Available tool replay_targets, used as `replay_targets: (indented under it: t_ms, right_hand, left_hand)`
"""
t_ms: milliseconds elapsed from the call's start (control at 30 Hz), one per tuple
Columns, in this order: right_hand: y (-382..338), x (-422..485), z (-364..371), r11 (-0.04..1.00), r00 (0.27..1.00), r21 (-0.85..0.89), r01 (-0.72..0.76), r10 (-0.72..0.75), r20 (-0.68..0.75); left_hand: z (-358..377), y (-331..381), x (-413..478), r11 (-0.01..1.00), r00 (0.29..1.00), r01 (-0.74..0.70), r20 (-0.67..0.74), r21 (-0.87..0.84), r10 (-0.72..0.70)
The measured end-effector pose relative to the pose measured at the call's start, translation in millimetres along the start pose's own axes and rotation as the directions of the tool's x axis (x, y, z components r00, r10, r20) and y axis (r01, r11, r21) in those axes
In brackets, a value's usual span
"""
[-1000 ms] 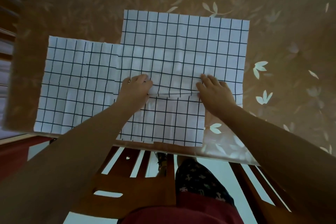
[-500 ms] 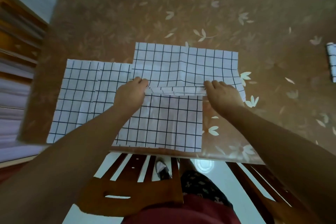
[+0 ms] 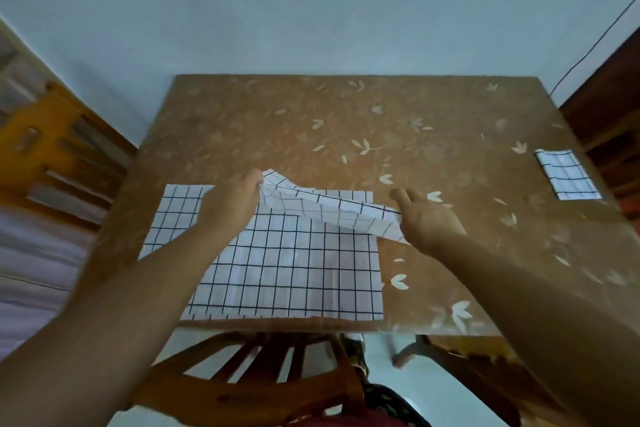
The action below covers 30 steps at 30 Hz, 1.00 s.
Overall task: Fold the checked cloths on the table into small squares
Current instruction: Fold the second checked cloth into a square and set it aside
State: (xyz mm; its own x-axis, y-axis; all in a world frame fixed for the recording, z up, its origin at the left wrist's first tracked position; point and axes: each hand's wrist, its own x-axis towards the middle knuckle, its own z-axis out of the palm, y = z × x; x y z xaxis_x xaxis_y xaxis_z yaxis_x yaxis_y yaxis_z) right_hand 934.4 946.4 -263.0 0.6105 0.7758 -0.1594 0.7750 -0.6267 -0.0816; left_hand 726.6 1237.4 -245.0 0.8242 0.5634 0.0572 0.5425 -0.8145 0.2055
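My left hand (image 3: 232, 204) pinches the far left corner of the cloth (image 3: 294, 270) and holds it raised off the worktop (image 3: 277, 107), so that the far edge forms a flap sloping down to my right hand (image 3: 427, 220); that hand touches the flap's right end with fingers stretched forward, and I cannot tell whether it grips. The cloth's near part lies flat at the worktop's near edge, overlapping a second cloth (image 3: 173, 215) to the left. A folded cloth (image 3: 568, 177) lies well apart at the far right.
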Motion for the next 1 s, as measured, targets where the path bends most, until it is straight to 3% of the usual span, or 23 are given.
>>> replay_targets:
  t_ms: [67, 167, 300, 500, 667, 767, 867, 1000]
  right_hand:
    - [1.4, -5.4, -14.1, 0.998, 0.997, 0.026, -0.052, 0.053, -0.055]
    - [3.5, -17.2, -30.7, 0.985, 0.980, 0.114, -0.128, 0.143, -0.135]
    - [-2.7, -36.4, -48.8, 0.966, 0.957, 0.175, -0.191, 0.223, -0.187]
    - [-5.5, -62.3, -76.1, 0.969, 0.917, 0.204, -0.137, 0.202, -0.343]
    - [-13.5, -78.2, -85.6, 0.936, 0.896, 0.324, -0.136, 0.256, -0.364]
    - [-15.1, -82.6, -90.0, 0.896, 0.876, 0.424, -0.131, 0.305, -0.374]
    - [-8.6, -87.2, -92.0, 0.929, 0.880, 0.348, -0.123, 0.264, -0.394]
    - [15.0, -99.5, -96.9, 0.928, 0.846, 0.328, -0.176, 0.313, -0.432]
  left_hand:
    - [-14.0, -7.5, -3.0, 0.999, 0.999, -0.039, -0.031, 0.003, 0.039]
    - [-29.0, -19.2, -14.7, 0.994, 0.992, -0.110, 0.067, 0.004, 0.109]
    - [-41.1, -34.3, -31.5, 0.995, 0.988, -0.089, 0.129, 0.037, 0.083]
    - [-87.8, -18.0, -48.4, 0.998, 0.999, -0.038, -0.027, -0.047, 0.037]
    - [-93.5, -4.5, -45.3, 0.960, 1.000, -0.017, -0.016, -0.279, 0.013]
    - [-94.5, 7.6, -46.4, 0.956, 0.999, -0.033, -0.012, -0.293, 0.031]
    - [-96.0, 14.9, -46.1, 0.948, 0.999, -0.035, -0.008, -0.316, 0.034]
    - [-101.6, 19.0, -40.1, 0.943, 0.998, -0.027, -0.062, -0.332, 0.007]
